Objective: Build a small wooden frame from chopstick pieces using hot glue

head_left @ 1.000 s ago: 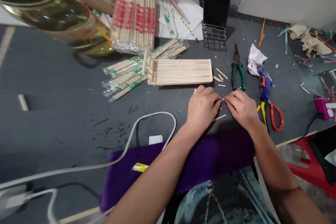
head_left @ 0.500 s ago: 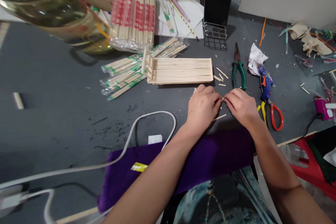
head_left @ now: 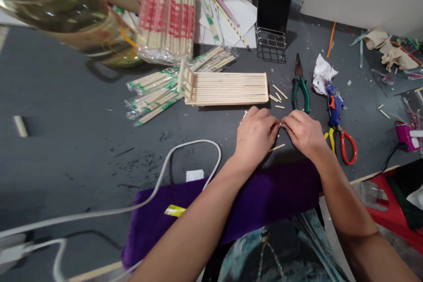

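My left hand (head_left: pixel 255 135) and my right hand (head_left: pixel 303 133) meet fingertip to fingertip over the grey table (head_left: pixel 82 114). Both are pinched shut on a small wooden stick piece (head_left: pixel 280 124) held between them. Just behind them lies a flat panel of glued chopsticks (head_left: pixel 228 89) with a short upright section at its left end. Several cut stick bits (head_left: pixel 277 95) lie beside the panel, and another stick piece (head_left: pixel 276 147) rests on the table under my hands.
Green-handled pliers (head_left: pixel 300 88), a blue glue gun (head_left: pixel 334 105) and red-and-yellow scissors (head_left: pixel 345 143) lie to the right. Wrapped chopstick packs (head_left: pixel 155 92) and a red-printed bundle (head_left: pixel 167 13) sit at the back left. A white cable (head_left: pixel 185 154) loops over the table near a purple cloth (head_left: pixel 264 198).
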